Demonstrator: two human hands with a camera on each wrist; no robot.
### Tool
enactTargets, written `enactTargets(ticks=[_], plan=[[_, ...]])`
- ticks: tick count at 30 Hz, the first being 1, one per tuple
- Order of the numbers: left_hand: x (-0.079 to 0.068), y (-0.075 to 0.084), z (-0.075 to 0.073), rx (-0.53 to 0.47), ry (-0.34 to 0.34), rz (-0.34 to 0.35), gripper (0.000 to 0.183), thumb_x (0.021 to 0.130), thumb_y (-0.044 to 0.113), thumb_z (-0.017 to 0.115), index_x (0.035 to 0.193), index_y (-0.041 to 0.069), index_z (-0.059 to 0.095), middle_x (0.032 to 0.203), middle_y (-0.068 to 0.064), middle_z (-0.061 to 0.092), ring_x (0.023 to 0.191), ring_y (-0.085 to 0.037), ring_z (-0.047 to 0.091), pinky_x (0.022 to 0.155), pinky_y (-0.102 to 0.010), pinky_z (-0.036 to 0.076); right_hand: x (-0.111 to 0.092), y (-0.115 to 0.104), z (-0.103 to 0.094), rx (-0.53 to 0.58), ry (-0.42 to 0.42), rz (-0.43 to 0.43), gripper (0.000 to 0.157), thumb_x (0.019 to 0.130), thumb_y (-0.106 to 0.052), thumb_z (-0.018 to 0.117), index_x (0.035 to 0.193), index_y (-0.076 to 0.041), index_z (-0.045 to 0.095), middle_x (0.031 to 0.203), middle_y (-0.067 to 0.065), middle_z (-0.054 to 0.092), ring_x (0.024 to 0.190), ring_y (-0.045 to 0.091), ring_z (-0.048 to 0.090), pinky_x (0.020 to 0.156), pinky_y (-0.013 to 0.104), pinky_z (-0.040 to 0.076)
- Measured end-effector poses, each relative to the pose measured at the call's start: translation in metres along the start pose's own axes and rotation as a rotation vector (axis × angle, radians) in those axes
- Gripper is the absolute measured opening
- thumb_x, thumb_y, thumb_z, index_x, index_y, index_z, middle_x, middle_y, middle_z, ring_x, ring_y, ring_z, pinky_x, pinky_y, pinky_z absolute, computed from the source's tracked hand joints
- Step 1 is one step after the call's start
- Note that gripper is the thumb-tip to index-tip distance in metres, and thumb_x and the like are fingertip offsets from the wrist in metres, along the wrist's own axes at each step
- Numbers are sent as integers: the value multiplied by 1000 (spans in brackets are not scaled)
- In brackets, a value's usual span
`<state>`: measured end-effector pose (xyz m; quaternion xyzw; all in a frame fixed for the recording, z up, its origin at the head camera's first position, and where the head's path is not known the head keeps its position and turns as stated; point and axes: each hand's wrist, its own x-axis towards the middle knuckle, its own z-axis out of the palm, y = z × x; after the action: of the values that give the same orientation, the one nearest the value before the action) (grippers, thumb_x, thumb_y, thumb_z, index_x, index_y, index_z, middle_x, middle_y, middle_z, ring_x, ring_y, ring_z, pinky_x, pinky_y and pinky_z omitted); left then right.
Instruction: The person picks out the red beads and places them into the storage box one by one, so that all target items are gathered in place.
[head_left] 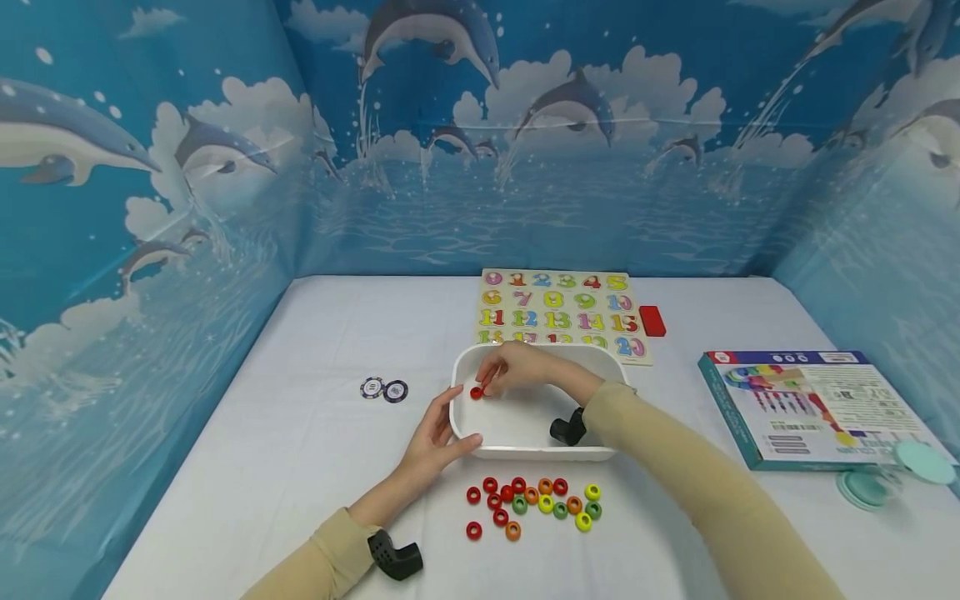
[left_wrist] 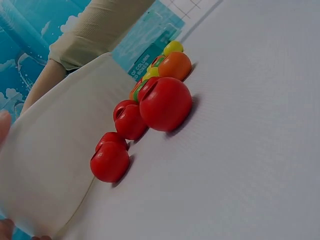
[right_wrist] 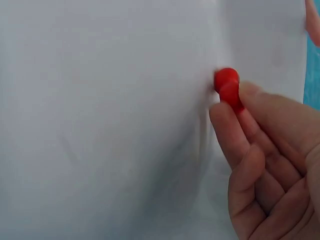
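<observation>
Right hand (head_left: 519,367): we pinched a red bead (right_wrist: 231,96) inside the white tray (head_left: 510,421), mid-frame, beside a second bead (right_wrist: 226,77) | Left hand (head_left: 429,437): fingers extended, touching tray's left end | Step: probably sorting by colour | Next: seemingly called for release, then reaching to loose beads (head_left: 507,493), lower centre
</observation>
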<state>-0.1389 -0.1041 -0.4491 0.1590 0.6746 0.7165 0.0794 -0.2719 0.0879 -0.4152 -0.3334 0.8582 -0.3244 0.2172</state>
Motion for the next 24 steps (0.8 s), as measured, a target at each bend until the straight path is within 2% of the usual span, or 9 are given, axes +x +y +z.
enactTargets(ticks=[6, 11, 15, 18, 21, 24], plan=[[1, 0, -1, -9, -17, 4, 73, 81, 3, 64, 140, 8, 20, 145, -12, 15, 131, -33, 18, 104, -41, 22, -1, 0, 3, -30, 5, 1, 20, 80, -13, 67, 100, -11, 66, 89, -4, 65, 72, 9, 60, 66, 23, 51], [1, -3, -2, -22, -22, 2, 73, 81, 3, 63, 140, 9, 21, 146, -12, 14, 131, -33, 17, 104, -41, 22, -14, -11, -15, -57, 13, -28, 27, 80, -17, 67, 107, -12, 65, 102, -1, 63, 81, 8, 58, 71, 23, 50], [4, -13, -4, -24, 0, -4, 70, 82, 6, 63, 139, 13, 24, 145, -9, 17, 131, -29, 20, 104, -36, 24, -41, -32, -36, -24, 19, -102, 32, 81, -21, 66, 111, -12, 62, 107, 3, 62, 84, 10, 59, 73, 26, 50], [6, -20, -5, -42, 9, 16, 67, 83, 9, 63, 139, 12, 25, 145, -9, 18, 131, -28, 21, 104, -33, 25, -70, -47, -47, 4, 28, -161, 33, 82, -24, 65, 113, -14, 61, 109, 3, 61, 85, 10, 59, 74, 29, 50], [6, -23, -5, -52, 20, 35, 66, 84, 11, 62, 139, 9, 26, 146, -9, 17, 131, -27, 19, 103, -29, 25, -100, -55, -48, 22, 48, -209, 31, 83, -25, 64, 113, -17, 60, 107, -3, 61, 84, 9, 59, 70, 29, 51], [7, -24, -5, -50, 27, 52, 65, 84, 13, 63, 138, 8, 27, 145, -10, 18, 131, -27, 19, 102, -28, 25, -128, -54, -40, 70, 76, -259, 30, 84, -23, 63, 112, -15, 60, 105, -4, 61, 80, 9, 59, 63, 26, 51]])
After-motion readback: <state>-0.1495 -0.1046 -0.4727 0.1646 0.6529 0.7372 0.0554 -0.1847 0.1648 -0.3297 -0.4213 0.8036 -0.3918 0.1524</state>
